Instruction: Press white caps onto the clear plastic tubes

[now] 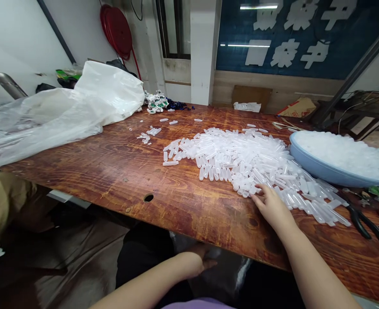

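A spread heap of small translucent white plastic tubes [237, 150] lies on the brown wooden table [118, 171]. At the heap's front edge is my right hand [270, 206], its thumb and forefinger apart and touching a cluster of short white pieces [242, 186]. Whether any piece sits between those fingertips is too small to tell. Below the table's front edge, over my lap, my left hand [196, 259] has its visible fingers stretched out. Beside it is a clear plastic bag [221, 270]; the table edge hides part of both.
A blue basin [325, 167] full of white pieces stands at the right, with black-handled pliers [363, 221] in front. A large white plastic bag [105, 92] covers the left back, near small white-green parts [157, 102]. The tabletop has a hole [148, 198].
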{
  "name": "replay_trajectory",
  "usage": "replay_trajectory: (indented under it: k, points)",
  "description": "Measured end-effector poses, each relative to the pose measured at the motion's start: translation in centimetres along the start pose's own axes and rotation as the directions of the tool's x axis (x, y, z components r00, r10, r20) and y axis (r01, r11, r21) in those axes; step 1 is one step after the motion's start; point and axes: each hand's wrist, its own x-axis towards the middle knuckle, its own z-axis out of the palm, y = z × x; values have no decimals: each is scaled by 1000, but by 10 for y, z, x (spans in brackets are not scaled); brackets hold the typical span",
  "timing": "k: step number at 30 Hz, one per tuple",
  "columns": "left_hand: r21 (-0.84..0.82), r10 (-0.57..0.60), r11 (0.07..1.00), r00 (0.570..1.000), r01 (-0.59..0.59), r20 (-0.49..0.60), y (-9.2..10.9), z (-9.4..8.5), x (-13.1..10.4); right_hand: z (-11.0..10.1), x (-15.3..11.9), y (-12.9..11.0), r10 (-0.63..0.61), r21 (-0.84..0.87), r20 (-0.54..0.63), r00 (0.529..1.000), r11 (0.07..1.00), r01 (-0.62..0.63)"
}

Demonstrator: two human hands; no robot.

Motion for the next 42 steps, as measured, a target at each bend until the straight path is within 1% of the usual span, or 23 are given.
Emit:
replay_trajectory:
  k: [1,3,5,6,7,8,9,10,11,13,14,16,19,21,23,26,29,31,34,37,38,40,42]
  points:
    - [31,-35,999,999,34,5,0,-4,-3,3,4,0,-1,-22,0,1000,1000,1]
    - [113,-51,993,993,40,103,3,-21,-15,8,7,-1,3,-54,-5,1000,999,-3]
    - [140,93,980,953,-138,289,8,-52,-30,12,7,-3,14,-68,-24,1000,998,-16]
    - [88,230,956,902,-279,364,10,-71,-35,13,7,-3,18,-70,-39,999,997,-21]
    - [24,329,932,876,-361,352,12,-92,-38,14,7,-3,21,-71,-52,998,997,-25]
    - [41,352,928,908,-370,229,13,-112,-37,15,6,-3,28,-63,-63,998,997,-32]
    - [150,303,942,953,-300,2,12,-132,-33,14,4,-3,36,-41,-75,997,998,-39]
    - [306,202,945,939,-112,-278,9,-150,-25,14,2,-3,45,-5,-91,995,999,-46]
    - [415,72,892,850,179,-521,5,-166,-15,12,-2,-4,57,42,-111,992,998,-53]
    - [401,-8,828,723,392,-691,-8,-191,7,9,-12,-7,84,137,-159,984,989,-62]
    - [394,-32,802,691,449,-722,-16,-199,17,7,-18,-9,82,170,-185,979,984,-51]
    - [399,-50,785,691,473,-721,-29,-208,32,5,-33,-10,26,202,-227,974,979,21]
    - [440,-44,770,726,462,-687,-39,-206,38,9,-56,-7,-133,235,-223,966,954,186]
    - [479,-15,769,761,424,-649,-37,-195,33,15,-70,-6,-161,286,-142,977,938,196]
    - [545,58,772,818,327,-572,-27,-174,25,20,-82,-11,-121,364,-32,992,923,124]
    - [569,214,821,899,46,-382,-3,-127,8,22,-90,-28,-133,501,28,991,860,101]
    - [405,345,890,893,-212,-290,19,-82,-10,17,-87,-46,-284,587,-50,958,767,258]
    - [272,383,912,878,-309,-286,28,-66,-20,10,-84,-52,-377,603,-85,922,718,349]
    - [60,376,926,896,-372,-238,35,-67,-33,-3,-83,-52,-499,584,-81,863,678,447]
    - [-136,356,922,932,-361,-65,36,-82,-41,-14,-88,-50,-635,510,-33,772,653,559]
    - [-180,360,918,933,-355,-6,37,-86,-43,-17,-90,-51,-650,492,1,760,661,566]
    - [-198,381,910,923,-365,49,38,-89,-45,-18,-94,-54,-597,481,76,798,723,495]
    - [-138,383,915,924,-378,6,39,-87,-46,-16,-97,-58,-441,455,160,883,827,330]
